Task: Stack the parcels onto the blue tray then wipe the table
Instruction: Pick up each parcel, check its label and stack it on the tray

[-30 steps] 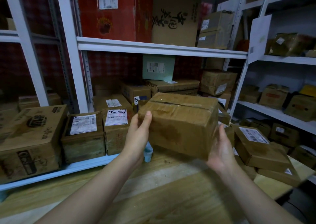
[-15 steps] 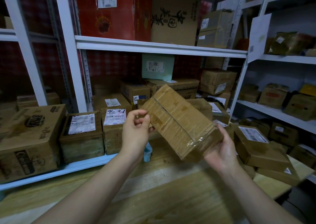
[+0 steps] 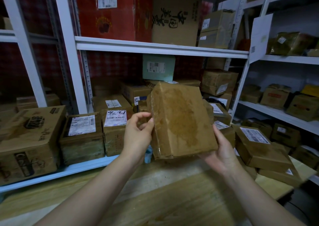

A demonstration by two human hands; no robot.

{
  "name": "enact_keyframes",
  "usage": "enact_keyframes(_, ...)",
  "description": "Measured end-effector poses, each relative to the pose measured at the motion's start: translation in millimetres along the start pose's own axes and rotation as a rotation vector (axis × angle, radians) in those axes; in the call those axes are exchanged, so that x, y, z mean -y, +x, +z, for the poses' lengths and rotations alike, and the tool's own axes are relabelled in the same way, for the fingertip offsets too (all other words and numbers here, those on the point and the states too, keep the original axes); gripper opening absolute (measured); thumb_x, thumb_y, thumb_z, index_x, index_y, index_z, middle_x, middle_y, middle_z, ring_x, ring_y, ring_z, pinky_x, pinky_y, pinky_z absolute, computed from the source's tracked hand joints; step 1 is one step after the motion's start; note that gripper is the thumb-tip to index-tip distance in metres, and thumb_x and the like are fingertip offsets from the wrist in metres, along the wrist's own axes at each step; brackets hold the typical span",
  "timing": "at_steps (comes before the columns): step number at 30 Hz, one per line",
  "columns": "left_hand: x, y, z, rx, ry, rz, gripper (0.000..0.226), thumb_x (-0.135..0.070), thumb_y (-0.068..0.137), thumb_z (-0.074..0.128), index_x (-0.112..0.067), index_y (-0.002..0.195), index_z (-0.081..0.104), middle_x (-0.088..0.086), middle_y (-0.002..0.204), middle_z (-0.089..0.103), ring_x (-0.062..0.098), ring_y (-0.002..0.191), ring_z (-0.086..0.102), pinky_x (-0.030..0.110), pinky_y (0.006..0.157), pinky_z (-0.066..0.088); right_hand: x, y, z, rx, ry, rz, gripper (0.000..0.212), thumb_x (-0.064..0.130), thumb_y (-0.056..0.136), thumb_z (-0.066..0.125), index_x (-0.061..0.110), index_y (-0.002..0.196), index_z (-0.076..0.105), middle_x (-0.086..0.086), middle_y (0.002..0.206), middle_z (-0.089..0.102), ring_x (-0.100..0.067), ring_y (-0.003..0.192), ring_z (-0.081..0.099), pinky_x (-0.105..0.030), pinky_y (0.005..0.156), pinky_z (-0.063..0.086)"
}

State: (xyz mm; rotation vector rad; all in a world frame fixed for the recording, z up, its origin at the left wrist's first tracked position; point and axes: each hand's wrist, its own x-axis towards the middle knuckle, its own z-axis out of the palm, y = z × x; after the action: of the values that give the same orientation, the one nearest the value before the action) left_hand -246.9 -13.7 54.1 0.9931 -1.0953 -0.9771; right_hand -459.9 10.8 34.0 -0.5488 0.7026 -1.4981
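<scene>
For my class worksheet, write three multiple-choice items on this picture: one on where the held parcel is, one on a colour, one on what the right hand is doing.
1. Where is the held parcel? A on a shelf; B in the air over the wooden table; C on the floor.
2. What colour is the upright box just behind its top edge? A pale green; B yellow; C black.
3. The right hand: A hangs idle; B cups the parcel's lower corner; C lies flat on the table.
Answers: B, bare table shows beneath it; A, its face is pale green; B, its fingers curl under the corner.
</scene>
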Motion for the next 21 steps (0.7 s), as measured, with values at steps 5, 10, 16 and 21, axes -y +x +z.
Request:
enact_keyframes(5, -8, -3, 1, 0.023, -0.070, -0.012, 0.017, -0.032, 0.097, 0.054, -0.026, 0.103, 0.070, -0.003, 0.115, 0.065, 0.008, 0.097, 0.063, 0.022, 0.067, 0.053, -1, -5, 6, 0.049, -0.056, -0.047, 0.038, 0.020, 0.098, 0.050, 0.019, 0.080, 0.083, -0.014, 0.106, 0.076, -0.031, 0.108, 0.066, -0.049, 0.099, 0.047)
enact_keyframes(10, -13, -6, 2, 0.079, -0.058, -0.022, 0.029, -0.038, 0.092, 0.059, -0.024, 0.117, 0.063, -0.006, 0.115, 0.064, 0.006, 0.103, 0.061, 0.026, 0.080, 0.053, -4, -1, 3, 0.061, -0.083, -0.064, 0.033, 0.017, 0.101, 0.050, 0.016, 0.087, 0.080, -0.016, 0.109, 0.074, -0.031, 0.106, 0.068, -0.052, 0.097, 0.049)
enact_keyframes(16, -10, -4, 0, 0.028, 0.004, 0.001, 0.043, -0.036, 0.093, 0.059, -0.029, 0.134, 0.049, -0.003, 0.119, 0.057, 0.008, 0.106, 0.057, 0.017, 0.074, 0.045, -4, 3, 1, 0.097, 0.002, -0.048, 0.020, 0.010, 0.090, 0.059, 0.016, 0.097, 0.077, -0.016, 0.119, 0.069, -0.028, 0.110, 0.066, -0.043, 0.088, 0.058)
enact_keyframes(21, -4, -1, -7, 0.079, 0.045, -0.065, 0.033, -0.030, 0.098, 0.052, -0.029, 0.131, 0.056, -0.005, 0.122, 0.062, 0.008, 0.111, 0.057, 0.016, 0.076, 0.043, -6, 4, 6, 0.042, 0.018, -0.099, 0.018, 0.009, 0.089, 0.061, 0.009, 0.102, 0.073, -0.023, 0.139, 0.057, -0.035, 0.134, 0.051, -0.050, 0.101, 0.047)
